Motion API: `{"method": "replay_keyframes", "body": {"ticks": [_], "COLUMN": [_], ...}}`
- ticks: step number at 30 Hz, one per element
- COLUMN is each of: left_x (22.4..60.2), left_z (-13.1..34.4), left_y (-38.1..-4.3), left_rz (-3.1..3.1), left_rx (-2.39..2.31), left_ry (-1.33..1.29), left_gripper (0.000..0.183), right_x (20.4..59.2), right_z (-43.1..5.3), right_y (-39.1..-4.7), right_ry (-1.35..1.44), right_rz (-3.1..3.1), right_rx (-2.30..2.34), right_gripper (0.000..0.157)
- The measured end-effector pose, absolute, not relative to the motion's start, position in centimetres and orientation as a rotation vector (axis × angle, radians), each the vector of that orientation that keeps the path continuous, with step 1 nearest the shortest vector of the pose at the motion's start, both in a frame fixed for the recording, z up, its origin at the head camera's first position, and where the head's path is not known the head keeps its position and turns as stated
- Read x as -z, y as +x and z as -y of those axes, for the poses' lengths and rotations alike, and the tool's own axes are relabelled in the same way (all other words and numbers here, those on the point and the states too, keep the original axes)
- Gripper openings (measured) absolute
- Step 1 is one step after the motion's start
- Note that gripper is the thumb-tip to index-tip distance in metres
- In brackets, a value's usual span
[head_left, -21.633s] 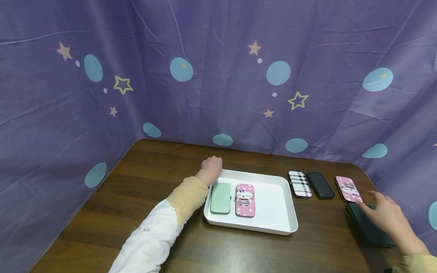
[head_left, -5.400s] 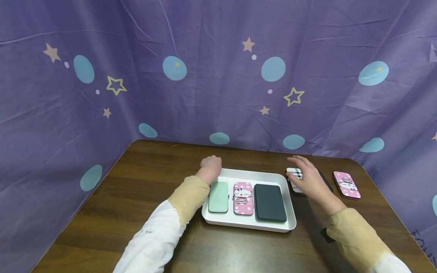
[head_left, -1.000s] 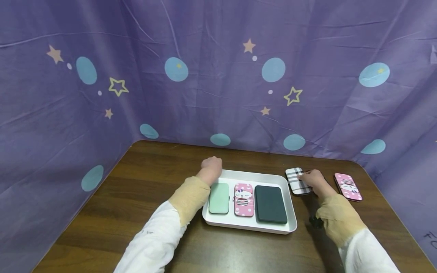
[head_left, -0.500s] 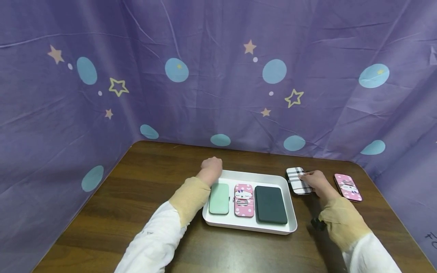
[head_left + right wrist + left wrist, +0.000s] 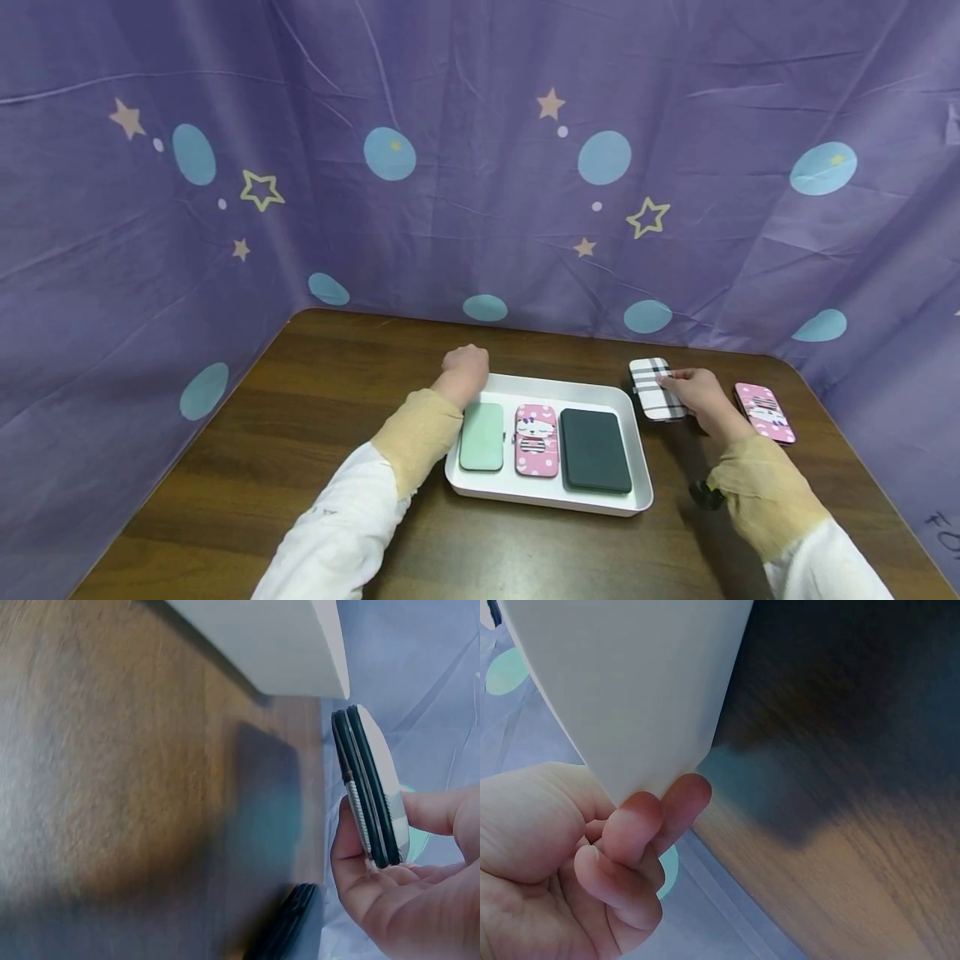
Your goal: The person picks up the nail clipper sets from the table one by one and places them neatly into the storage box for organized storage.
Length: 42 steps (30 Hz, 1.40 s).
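Note:
My right hand (image 5: 701,393) pinches a white-and-black plaid case (image 5: 656,388) between thumb and fingers, to the right of the white tray (image 5: 551,502). In the right wrist view the plaid case (image 5: 367,784) is edge-on, raised over the table, its dark layered rim showing. At the tray's far left corner my left hand (image 5: 465,371) grips the tray; the left wrist view shows curled fingers (image 5: 634,825) at that corner. Inside the tray lie a mint green case (image 5: 482,437), a pink cat-print case (image 5: 536,440) and a larger dark green case (image 5: 596,450), side by side.
Another pink cat-print case (image 5: 764,412) lies on the brown wooden table (image 5: 360,350) at the far right. A black case (image 5: 285,926) sits below my right hand in the right wrist view. Purple curtains (image 5: 450,217) hang along the table's back and left.
My right hand has lifted the plaid case and shifted it slightly away from me. The dark green case, earlier at the right of the table, now lies in the tray. My left hand stays put.

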<state>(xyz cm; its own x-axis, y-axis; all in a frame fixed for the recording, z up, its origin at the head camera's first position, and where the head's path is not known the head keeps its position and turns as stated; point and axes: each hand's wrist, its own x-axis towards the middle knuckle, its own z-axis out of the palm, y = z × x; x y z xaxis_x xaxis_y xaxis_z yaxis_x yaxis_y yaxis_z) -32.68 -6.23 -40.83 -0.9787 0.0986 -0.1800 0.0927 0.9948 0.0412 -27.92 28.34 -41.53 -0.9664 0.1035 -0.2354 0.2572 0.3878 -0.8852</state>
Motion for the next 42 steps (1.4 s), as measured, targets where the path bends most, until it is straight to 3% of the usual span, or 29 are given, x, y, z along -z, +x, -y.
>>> {"method": "replay_keyframes", "body": {"ticks": [30,42], "left_x": [40.7,40.7], "left_z": [6.4,6.4], "left_y": [-32.4,-32.3], "left_rz": [-2.985,-2.987], "left_rx": [-0.054,-0.052], "left_ry": [0.187,0.187], "left_gripper": [0.028,0.029], "right_x": [38.5,37.4], "right_z": [-26.1,-24.1], "right_y": [-26.9,-26.0], "right_ry": [0.314,0.251], "right_rz": [-2.346,-2.275], "right_rx": [1.934,2.029], "right_gripper": [0.061,0.050]}}
